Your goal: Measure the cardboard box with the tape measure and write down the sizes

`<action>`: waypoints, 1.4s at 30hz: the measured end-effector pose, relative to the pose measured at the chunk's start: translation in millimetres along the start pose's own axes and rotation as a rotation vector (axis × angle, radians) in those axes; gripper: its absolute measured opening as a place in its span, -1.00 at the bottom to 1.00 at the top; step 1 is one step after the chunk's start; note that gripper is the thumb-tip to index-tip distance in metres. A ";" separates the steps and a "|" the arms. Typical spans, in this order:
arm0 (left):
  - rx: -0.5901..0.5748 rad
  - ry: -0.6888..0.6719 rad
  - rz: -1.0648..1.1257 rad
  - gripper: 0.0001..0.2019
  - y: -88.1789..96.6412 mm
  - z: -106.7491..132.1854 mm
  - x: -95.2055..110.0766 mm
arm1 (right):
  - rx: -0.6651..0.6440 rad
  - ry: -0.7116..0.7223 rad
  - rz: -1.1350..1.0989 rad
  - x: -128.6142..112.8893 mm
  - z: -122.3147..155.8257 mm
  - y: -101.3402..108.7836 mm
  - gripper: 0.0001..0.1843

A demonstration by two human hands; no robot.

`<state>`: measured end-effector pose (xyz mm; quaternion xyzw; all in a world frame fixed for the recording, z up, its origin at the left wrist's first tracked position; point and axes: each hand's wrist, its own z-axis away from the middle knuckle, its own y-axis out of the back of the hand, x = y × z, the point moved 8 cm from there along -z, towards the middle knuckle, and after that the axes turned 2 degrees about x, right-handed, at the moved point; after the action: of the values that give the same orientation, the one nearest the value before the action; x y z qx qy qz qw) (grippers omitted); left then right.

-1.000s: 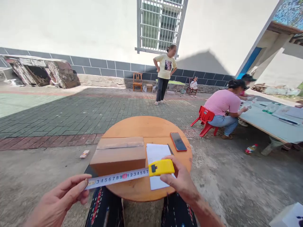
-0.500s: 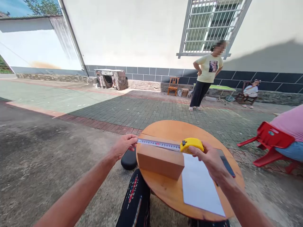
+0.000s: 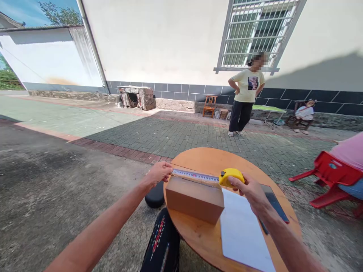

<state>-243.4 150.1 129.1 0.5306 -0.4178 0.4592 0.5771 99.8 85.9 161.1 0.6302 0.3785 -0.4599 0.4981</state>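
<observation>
Your yellow tape measure (image 3: 233, 173) spans the cardboard box's (image 3: 194, 199) far top edge, over the round table (image 3: 204, 154). Its blade (image 3: 184, 173) shows digits up to 9 on both sides of a red mark (image 3: 194, 175). Your left hand (image 3: 159, 173) pinches the blade's end; your right hand (image 3: 252, 190) grips the case (image 3: 236, 172). The red chair's (image 3: 326, 181) round label (image 3: 332, 166) is unreadably small.

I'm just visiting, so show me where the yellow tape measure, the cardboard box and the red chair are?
Yellow tape measure (image 3: 230, 175): head view, on its case.
Cardboard box (image 3: 194, 204): head view, on its near long side.
Red chair (image 3: 335, 173): head view, on its backrest.
</observation>
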 end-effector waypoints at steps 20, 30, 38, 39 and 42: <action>0.002 -0.018 -0.076 -0.65 -16.2 4.2 -1.4 | -0.071 -0.010 -0.051 15.0 -0.2 7.2 -0.58; 0.018 -0.057 -0.172 -0.65 -11.5 -0.6 -6.3 | -0.081 -0.015 -0.012 26.8 3.8 15.4 -0.55; 0.018 -0.106 -0.292 -0.70 -9.2 -5.0 -7.7 | -0.099 -0.009 -0.032 27.7 6.1 14.3 -0.53; 0.019 -0.110 -0.301 -0.71 -9.4 -5.3 -7.7 | -0.095 -0.008 -0.036 27.0 6.8 14.5 -0.54; 0.036 -0.124 -0.322 -0.71 -9.5 -7.1 -7.4 | -0.086 -0.007 -0.047 21.8 10.2 14.1 -0.53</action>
<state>-235.9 156.4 119.1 0.6283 -0.3539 0.3348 0.6066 117.2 73.3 143.4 0.5974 0.4108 -0.4570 0.5154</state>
